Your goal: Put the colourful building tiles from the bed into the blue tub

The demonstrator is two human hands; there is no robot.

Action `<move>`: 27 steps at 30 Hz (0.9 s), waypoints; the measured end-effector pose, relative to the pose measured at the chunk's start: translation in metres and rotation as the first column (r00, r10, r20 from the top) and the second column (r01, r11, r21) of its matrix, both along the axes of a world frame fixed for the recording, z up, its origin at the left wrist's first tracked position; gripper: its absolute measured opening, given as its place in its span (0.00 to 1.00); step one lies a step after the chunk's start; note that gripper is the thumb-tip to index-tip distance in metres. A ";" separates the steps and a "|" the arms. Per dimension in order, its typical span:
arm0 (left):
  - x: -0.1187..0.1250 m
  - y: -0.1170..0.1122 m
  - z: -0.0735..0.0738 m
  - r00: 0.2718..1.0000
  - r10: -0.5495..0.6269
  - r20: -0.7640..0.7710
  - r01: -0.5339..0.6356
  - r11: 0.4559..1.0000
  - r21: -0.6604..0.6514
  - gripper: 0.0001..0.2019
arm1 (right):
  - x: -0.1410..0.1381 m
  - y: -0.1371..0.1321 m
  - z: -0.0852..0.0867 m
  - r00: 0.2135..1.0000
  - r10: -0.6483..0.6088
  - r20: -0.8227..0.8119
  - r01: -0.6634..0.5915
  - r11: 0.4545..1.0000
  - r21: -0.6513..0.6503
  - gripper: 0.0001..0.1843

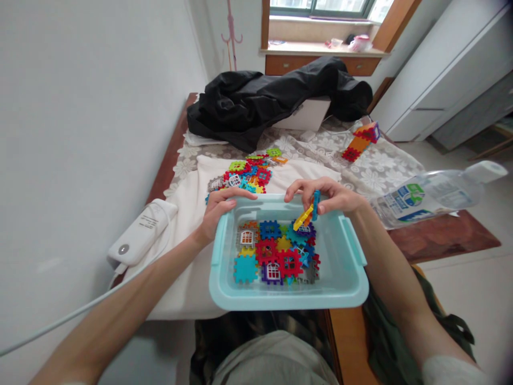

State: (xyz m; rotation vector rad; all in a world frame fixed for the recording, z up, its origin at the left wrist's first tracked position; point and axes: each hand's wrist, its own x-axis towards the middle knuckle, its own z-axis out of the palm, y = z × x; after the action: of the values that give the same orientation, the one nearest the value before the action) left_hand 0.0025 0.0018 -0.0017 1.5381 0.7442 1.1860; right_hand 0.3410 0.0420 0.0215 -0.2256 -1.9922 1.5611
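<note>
A light teal plastic bin (288,299) is tilted toward me at the table's front edge. Inside it lie several interlocking building tiles (289,263) in red, blue, purple, yellow and grey, some with window frames. My left hand (218,211) grips the bin's far left corner, thumb and fingers at the rim. Over the far right part of the bin, my right hand (326,197) pinches a blue tile (316,204) seen edge-on, with a yellow tile (303,218) hanging beside it. The right fingertips are by the far rim.
Behind the bin, a pile of loose tiles (248,175) lies on a white cloth (184,235). A built orange-red tile piece (358,143) rests farther right. A large clear bottle (433,195) lies right, a white power bank (140,230) with cable left. Black fabric (256,96) covers a box behind.
</note>
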 end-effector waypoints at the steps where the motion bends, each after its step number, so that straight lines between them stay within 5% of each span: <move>1: 0.000 0.000 0.000 1.000 -0.004 0.007 0.004 1.000 -0.004 0.16 | 0.000 0.000 -0.001 1.000 0.001 -0.003 -0.001 1.000 -0.009 0.16; 17: 0.000 -0.002 0.002 0.999 0.022 -0.026 -0.022 0.999 -0.023 0.15 | 0.000 0.004 0.005 0.996 0.029 0.084 -0.032 0.999 0.032 0.16; 21: 0.000 -0.001 0.003 0.999 0.024 -0.040 -0.024 1.000 -0.016 0.15 | -0.001 -0.002 0.007 0.998 0.023 0.059 -0.025 0.999 0.027 0.26; 24: -0.001 -0.002 0.002 0.999 0.026 -0.029 -0.027 0.999 -0.032 0.15 | 0.002 -0.004 0.005 0.978 -0.210 -0.007 0.210 0.978 -0.014 0.30; 27: 0.000 -0.002 0.001 1.000 0.023 -0.006 -0.023 0.999 -0.035 0.15 | 0.013 0.003 0.001 0.837 -0.515 0.185 0.505 0.857 0.102 0.21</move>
State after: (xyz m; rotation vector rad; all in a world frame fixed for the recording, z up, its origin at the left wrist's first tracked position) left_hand 0.0023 -0.0005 -0.0009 1.5083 0.7844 1.1803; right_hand 0.3543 0.0455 0.0229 -0.8585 -1.9037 1.1741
